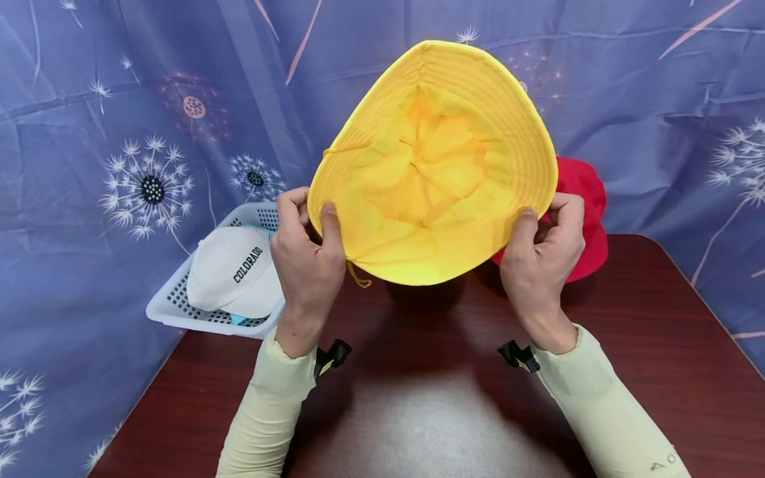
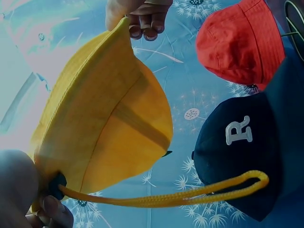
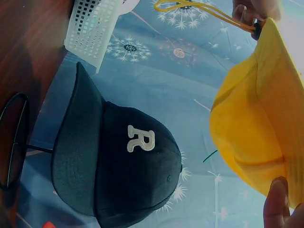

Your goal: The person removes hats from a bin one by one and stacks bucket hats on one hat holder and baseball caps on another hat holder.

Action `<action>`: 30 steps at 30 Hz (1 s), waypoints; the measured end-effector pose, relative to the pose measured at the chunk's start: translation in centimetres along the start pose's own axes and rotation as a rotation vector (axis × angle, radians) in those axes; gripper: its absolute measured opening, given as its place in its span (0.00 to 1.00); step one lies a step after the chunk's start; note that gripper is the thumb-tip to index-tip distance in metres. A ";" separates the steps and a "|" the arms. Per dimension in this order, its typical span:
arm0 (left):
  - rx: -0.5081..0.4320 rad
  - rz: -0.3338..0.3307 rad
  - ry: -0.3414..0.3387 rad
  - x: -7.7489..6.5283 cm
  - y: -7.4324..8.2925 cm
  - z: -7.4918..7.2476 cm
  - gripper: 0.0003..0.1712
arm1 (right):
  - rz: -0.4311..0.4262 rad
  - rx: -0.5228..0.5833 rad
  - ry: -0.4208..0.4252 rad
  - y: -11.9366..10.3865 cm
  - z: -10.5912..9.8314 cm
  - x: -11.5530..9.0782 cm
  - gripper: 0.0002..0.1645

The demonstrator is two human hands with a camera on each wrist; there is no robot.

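A yellow bucket hat [image 1: 430, 179] is held up in front of the body, its inside facing the head camera. My left hand [image 1: 307, 259] pinches the brim on the left, thumb on the inner face. On the right, the brim is gripped the same way by my right hand [image 1: 544, 259]. From the hat near the left hand hangs a looped yellow cord [image 2: 213, 190] with a dark toggle [image 2: 57, 185]. Behind the hat stands a dark baseball cap [image 3: 135, 166] with a white letter R, mostly hidden in the head view.
At the left, a white perforated basket [image 1: 170, 309] holds a white cap [image 1: 230, 272] lettered COLORADO. A red bucket hat [image 1: 588, 219] stands behind my right hand. A thin black wire stand [image 3: 23, 142] supports the dark cap. The brown table [image 1: 418, 425] meets a patterned blue curtain [image 1: 197, 40].
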State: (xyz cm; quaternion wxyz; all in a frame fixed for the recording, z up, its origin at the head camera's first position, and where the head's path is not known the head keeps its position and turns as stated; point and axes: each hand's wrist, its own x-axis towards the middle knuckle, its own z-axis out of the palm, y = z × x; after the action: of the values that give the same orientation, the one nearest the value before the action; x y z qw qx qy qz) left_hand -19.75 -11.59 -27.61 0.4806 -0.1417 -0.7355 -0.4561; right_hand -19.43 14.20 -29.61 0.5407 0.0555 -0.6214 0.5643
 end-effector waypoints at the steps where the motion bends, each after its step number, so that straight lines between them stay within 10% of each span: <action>1: -0.004 0.000 0.002 0.0 0.0 0.0 0.18 | 0.004 0.002 0.004 0.0 0.0 0.1 0.11; 25: -0.048 0.072 -0.015 0.4 -0.6 -0.2 0.16 | -0.006 0.250 -0.101 -1.2 -0.6 1.0 0.07; 30: -0.071 0.119 0.009 0.6 -0.8 -0.3 0.17 | 0.243 0.442 -0.192 0.1 -0.9 1.3 0.04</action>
State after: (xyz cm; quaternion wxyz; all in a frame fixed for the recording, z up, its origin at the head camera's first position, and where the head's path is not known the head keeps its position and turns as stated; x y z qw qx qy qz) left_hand -20.41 -12.35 -27.44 0.5051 -0.2000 -0.7069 -0.4530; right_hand -19.42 15.61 -28.91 0.3824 0.1506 -0.5335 0.7392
